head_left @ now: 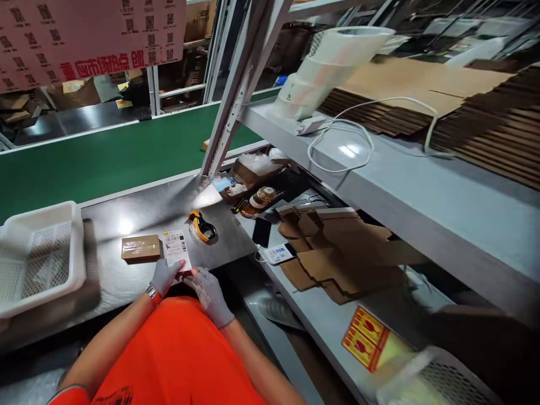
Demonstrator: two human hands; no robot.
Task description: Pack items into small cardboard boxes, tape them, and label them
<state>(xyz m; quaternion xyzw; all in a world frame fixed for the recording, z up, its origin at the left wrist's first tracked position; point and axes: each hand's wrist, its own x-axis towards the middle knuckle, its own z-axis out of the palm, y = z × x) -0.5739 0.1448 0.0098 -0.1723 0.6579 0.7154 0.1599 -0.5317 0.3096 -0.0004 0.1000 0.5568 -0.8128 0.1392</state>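
Note:
Both gloved hands meet at the near edge of the metal table [113, 281], close to my body. My left hand [166, 277] pinches the lower left of a white shipping label [176, 248] printed with barcodes. At the label's lower right corner, the fingers of my right hand [207, 292] are closed on it as well. A small taped cardboard box [140, 248] lies just left of the label. Beyond my right hand, a yellow and black tape dispenser [203, 227] rests on the table.
A white plastic basket [76, 247] stands at the left. Behind the table runs a green conveyor belt [139, 149]. On the right, a shelf [405, 169] holds tape rolls [312, 84], a white cable and stacked cardboard. Flattened boxes [337, 253], a phone [262, 232] and a jar [262, 199] lie below.

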